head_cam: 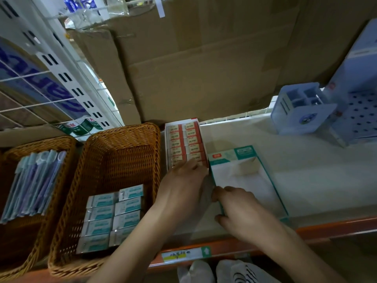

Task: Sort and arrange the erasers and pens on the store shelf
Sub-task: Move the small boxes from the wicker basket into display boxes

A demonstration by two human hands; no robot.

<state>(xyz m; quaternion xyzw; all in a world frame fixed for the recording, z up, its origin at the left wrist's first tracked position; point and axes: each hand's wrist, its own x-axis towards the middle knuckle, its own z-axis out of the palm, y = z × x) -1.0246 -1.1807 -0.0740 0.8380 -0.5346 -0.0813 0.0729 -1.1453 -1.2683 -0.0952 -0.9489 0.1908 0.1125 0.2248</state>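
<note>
Head view showed the left grip (183, 186) lying flat, fingers relaxed, on the near end of the red eraser box (183, 139) on the shelf (316, 180). At its 3 o'clock the right grip (238, 209) pinched the left wall of the teal box (244, 180). At 9 o'clock, a wicker basket (122, 129) held boxed erasers (110, 217).

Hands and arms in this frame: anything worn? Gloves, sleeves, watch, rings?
Nothing worn shows. The left hand and right hand are ungloved, no rings visible. The left forearm and right forearm are uncovered to the frame edge: no sleeve, watch or band.
</note>
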